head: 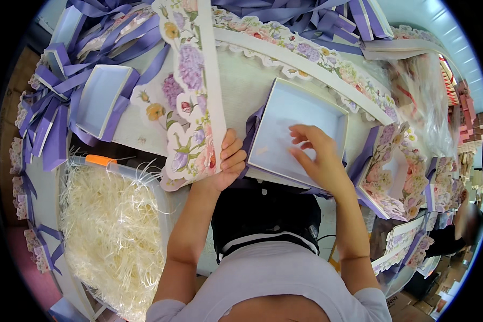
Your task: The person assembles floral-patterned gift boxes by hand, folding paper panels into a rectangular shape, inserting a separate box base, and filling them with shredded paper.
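Observation:
My left hand (230,163) grips the lower end of a long floral paper strip (193,96) with a scalloped, die-cut edge and a plain white band down one side. My right hand (316,155) is over an open cardboard box (281,116) with a pale blue inside and purple outer sides. Its thumb and fingers are apart and nothing is held in them. The box lies in front of me near the table's edge, with purple ribbon (251,131) at its left side. Beyond it, more floral strips (310,56) lie in a curved stack.
A plastic bin of cream shredded filler (112,225) stands at my left. Small purple boxes with ribbons (100,100) crowd the table's left side. At right are a box lined with floral paper (386,173) and clear plastic wrap (422,100). Another person (446,241) is at far right.

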### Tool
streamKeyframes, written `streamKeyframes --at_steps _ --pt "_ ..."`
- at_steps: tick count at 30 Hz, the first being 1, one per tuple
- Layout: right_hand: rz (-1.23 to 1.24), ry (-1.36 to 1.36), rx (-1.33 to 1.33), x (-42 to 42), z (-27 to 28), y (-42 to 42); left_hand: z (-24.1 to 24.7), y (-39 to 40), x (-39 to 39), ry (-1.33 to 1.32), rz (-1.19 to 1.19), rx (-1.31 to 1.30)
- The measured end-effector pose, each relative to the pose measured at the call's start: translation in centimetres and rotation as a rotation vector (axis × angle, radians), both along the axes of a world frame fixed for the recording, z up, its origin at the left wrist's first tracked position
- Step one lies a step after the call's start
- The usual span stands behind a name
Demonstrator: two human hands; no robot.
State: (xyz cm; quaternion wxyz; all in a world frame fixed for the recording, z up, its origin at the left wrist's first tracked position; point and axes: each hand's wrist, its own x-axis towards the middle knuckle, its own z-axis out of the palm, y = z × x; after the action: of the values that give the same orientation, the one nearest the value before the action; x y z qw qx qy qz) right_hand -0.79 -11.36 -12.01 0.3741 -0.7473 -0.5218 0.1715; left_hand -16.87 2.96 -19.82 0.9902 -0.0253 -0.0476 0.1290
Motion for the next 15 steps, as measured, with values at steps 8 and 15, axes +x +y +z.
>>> streamKeyframes --at_steps 8,15 --pt "0.066 -0.735 -0.076 -3.2 -0.6 -4.9 2.2 2.3 -3.3 -0.052 0.142 0.055" --pt "-0.43 -0.121 0.318 -1.7 6.0 -0.4 6.3 4.1 -10.8 -0.037 0.472 0.175"
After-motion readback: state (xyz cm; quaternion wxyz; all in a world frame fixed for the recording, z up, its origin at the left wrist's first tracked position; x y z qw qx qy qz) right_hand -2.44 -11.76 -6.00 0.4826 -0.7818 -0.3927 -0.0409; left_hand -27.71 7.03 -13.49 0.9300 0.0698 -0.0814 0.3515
